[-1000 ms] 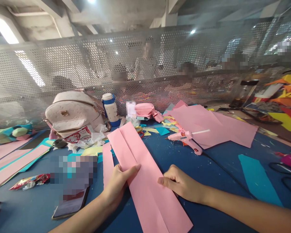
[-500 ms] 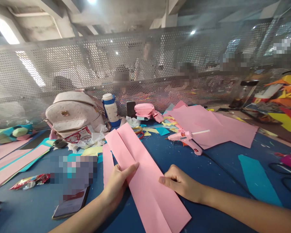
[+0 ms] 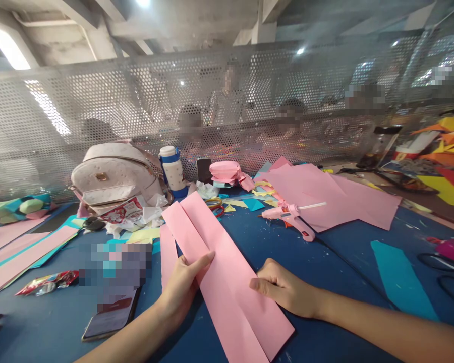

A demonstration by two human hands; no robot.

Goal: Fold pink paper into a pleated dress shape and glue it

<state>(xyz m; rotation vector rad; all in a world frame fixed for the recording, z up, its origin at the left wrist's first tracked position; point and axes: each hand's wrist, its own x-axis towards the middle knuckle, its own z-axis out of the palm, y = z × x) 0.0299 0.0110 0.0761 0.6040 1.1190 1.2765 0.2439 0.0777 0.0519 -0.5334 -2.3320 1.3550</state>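
A long folded pink paper strip [image 3: 219, 267] lies diagonally on the blue table [image 3: 325, 262]. My left hand [image 3: 183, 287] grips its left edge, thumb on top and fingers under. My right hand [image 3: 282, 287] is curled and pinches the strip's right edge. A narrower pink strip [image 3: 168, 254] lies just left of it.
A pink glue gun [image 3: 291, 216] lies beyond the strip, by large pink sheets [image 3: 325, 194]. A white bag [image 3: 111, 174], a bottle [image 3: 173, 170] and paper scraps sit at the back left. A phone [image 3: 109, 315] lies near left; scissors [image 3: 448, 275] and teal paper [image 3: 399, 277] at right.
The pink strip has slid a little to the left and turned slightly between my hands. Both hands keep their hold in nearly the same place.
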